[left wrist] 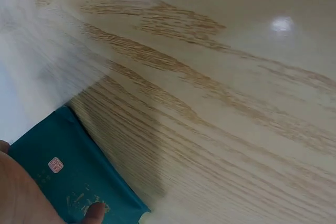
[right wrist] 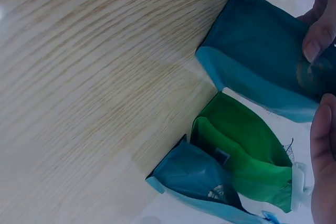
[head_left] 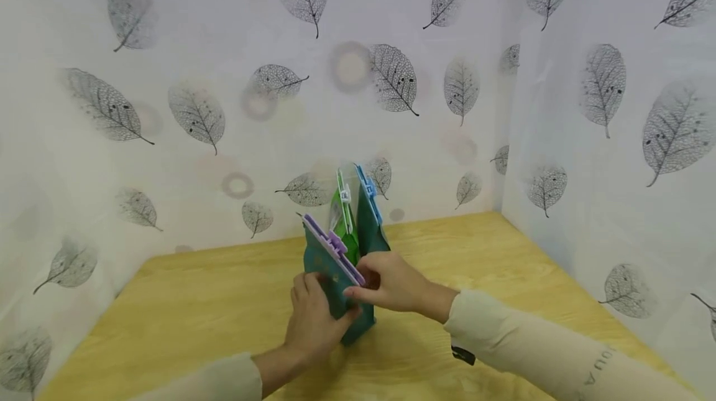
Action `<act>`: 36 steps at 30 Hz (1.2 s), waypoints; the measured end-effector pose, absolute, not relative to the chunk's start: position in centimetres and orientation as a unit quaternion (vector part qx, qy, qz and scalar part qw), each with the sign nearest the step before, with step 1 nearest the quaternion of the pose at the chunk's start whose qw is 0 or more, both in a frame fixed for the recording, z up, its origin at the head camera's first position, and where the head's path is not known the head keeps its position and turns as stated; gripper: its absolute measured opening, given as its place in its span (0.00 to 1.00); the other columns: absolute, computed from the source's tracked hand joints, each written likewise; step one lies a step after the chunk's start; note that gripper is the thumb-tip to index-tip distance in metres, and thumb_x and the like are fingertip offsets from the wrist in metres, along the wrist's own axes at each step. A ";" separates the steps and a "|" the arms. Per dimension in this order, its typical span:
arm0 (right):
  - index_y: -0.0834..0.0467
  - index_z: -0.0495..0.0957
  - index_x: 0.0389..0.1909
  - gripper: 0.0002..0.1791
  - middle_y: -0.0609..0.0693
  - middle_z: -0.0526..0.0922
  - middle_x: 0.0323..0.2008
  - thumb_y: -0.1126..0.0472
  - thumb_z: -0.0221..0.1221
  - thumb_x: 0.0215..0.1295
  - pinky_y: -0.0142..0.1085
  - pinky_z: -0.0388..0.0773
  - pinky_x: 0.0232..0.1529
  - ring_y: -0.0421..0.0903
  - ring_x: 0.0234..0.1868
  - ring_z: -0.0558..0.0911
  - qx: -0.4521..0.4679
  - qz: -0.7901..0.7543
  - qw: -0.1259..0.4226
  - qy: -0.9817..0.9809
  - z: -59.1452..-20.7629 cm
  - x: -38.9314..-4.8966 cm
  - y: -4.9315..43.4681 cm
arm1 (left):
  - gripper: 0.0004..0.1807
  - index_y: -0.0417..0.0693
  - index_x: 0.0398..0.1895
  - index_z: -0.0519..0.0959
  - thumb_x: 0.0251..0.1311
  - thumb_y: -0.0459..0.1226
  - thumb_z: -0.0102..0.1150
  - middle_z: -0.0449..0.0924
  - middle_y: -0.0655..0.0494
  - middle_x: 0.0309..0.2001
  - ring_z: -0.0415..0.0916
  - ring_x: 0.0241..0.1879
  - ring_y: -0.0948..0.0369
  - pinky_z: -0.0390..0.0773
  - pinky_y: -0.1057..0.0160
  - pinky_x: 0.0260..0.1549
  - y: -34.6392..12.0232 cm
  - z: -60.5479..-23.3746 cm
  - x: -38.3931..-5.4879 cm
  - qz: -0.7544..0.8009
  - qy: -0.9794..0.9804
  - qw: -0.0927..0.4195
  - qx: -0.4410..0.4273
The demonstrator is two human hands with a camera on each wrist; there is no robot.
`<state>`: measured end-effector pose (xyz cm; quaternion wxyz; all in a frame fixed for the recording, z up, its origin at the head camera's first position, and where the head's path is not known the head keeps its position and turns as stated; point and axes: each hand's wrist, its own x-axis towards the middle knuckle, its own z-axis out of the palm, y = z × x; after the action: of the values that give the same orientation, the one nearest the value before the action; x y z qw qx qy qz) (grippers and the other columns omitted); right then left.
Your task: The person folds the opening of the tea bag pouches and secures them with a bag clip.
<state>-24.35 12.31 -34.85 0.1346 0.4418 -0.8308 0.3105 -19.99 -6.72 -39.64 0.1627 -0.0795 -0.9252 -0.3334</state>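
A teal bag (head_left: pixel 317 257) stands at the front of a group of three, with a purple sealing clip (head_left: pixel 334 247) along its slanting top edge. My left hand (head_left: pixel 313 314) grips this bag low down, its thumb across the printed front in the left wrist view. At the clip's lower right end, my right hand (head_left: pixel 398 283) pinches the purple clip between thumb and fingers. Right behind stands a green bag (right wrist: pixel 239 153) with a white clip (head_left: pixel 344 196). Another teal bag (head_left: pixel 370 230), topped by a blue clip (head_left: pixel 369 188), is farther right.
The bags stand on a wood-grain tabletop (head_left: pixel 212 301). Pale curtain-like sheeting (head_left: pixel 224 34) printed with grey leaves rises behind the table and along its sides. A small black item (head_left: pixel 463 354) shows under the right sleeve.
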 end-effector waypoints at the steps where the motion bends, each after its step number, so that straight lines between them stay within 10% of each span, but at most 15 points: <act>1: 0.53 0.80 0.32 0.11 0.42 0.78 0.26 0.51 0.66 0.65 0.28 0.77 0.26 0.33 0.26 0.74 0.451 0.314 0.128 -0.826 -35.0 -24.4 12.5 | 0.45 0.37 0.60 0.61 0.49 0.52 0.76 0.60 0.40 0.57 0.63 0.55 0.47 0.77 0.46 0.50 -6.7 -39.7 -20.0 -0.338 -0.923 0.167 -0.074; 10: 0.56 0.82 0.54 0.17 0.45 0.87 0.44 0.53 0.52 0.77 0.34 0.82 0.44 0.34 0.42 0.83 0.467 0.303 0.056 -0.829 -36.5 -24.7 14.3 | 0.69 0.45 0.78 0.41 0.42 0.55 0.79 0.36 0.37 0.77 0.47 0.74 0.35 0.63 0.34 0.65 -7.1 -40.8 -20.7 -0.390 -0.896 0.193 -0.087; 36: 0.59 0.85 0.40 0.13 0.42 0.82 0.29 0.57 0.54 0.75 0.34 0.76 0.33 0.35 0.29 0.76 0.216 0.215 0.150 -0.940 -41.3 -27.1 24.4 | 0.59 0.36 0.79 0.41 0.58 0.51 0.69 0.42 0.30 0.77 0.48 0.74 0.33 0.60 0.35 0.66 -8.7 -43.5 -22.4 -0.340 -0.880 0.264 -0.201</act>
<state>-27.12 24.37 -41.27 0.1504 0.2161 -0.9405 0.2149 -22.37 -8.73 -43.51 0.2641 -0.2010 -0.8799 -0.3400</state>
